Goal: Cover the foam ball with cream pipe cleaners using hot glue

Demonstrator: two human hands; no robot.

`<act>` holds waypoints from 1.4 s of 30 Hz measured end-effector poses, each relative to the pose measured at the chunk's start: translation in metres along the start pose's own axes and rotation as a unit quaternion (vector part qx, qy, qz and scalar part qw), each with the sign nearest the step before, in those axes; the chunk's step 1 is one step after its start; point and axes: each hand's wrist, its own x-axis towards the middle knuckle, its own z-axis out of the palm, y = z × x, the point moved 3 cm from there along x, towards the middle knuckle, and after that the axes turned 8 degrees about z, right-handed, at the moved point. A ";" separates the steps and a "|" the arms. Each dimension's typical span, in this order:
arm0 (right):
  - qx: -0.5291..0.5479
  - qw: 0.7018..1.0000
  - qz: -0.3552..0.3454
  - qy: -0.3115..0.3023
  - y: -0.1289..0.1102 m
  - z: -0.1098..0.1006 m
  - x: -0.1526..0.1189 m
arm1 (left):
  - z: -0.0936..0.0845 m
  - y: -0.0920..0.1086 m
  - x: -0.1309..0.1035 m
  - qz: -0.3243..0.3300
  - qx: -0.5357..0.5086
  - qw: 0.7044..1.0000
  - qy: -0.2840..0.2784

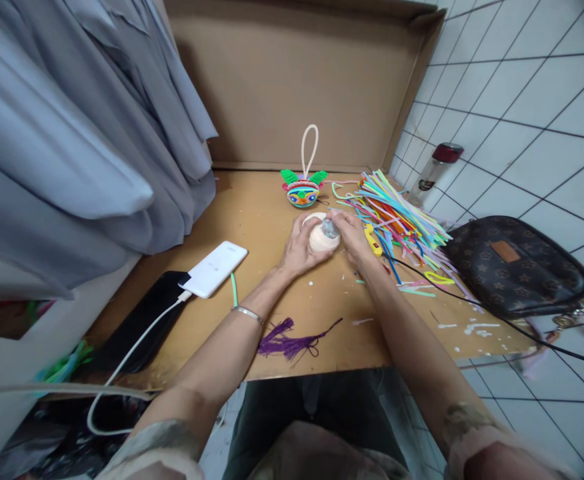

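My left hand (299, 248) is wrapped round a cream-coloured, rounded ball (323, 241) just above the table. Against the ball's upper right side is a small grey piece (329, 228), and the fingers of my right hand (351, 232) are closed on it. Its kind is too small to make out. Behind the hands a colourful animal-head ornament (303, 193) with green ears and a white loop (310, 150) sits on the table. Nearer to me lies a purple tassel (289, 341) with its cord.
A heap of coloured pipe cleaners (402, 217) and a yellow glue gun (373, 240) with a black cable lie right of my hands. Further right are a brown patterned bag (519, 267) and a bottle (429, 175). A white power bank (215, 269) is at left; cardboard (297, 80) stands behind.
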 end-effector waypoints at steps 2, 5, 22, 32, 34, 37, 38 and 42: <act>0.005 1.000 0.009 -0.002 -0.001 0.000 0.000 | -0.003 0.000 0.001 -0.004 -0.003 1.000 0.013; 0.013 1.000 0.014 -0.007 -0.001 -0.001 -0.001 | -0.007 -0.001 0.002 -0.034 -0.021 0.999 0.018; -0.225 0.967 -0.118 0.024 0.003 -0.004 -0.002 | -0.018 -0.003 0.009 -0.075 -0.015 0.996 -0.039; -0.261 0.952 -0.162 0.018 0.002 -0.001 -0.013 | -0.015 -0.001 0.008 -0.060 -0.017 0.997 -0.043; -0.269 0.949 -0.164 0.021 0.000 0.000 -0.015 | -0.015 -0.001 0.007 -0.060 -0.016 0.997 -0.042; -0.276 0.945 -0.173 0.022 -0.002 0.001 -0.017 | -0.014 -0.001 0.006 -0.052 -0.007 0.998 -0.042; -0.278 0.944 -0.176 0.024 -0.002 0.001 -0.017 | -0.013 -0.001 0.006 -0.047 -0.003 0.998 -0.043; -0.289 0.939 -0.182 0.033 -0.003 0.001 -0.018 | -0.011 -0.001 0.004 -0.030 0.010 0.999 -0.034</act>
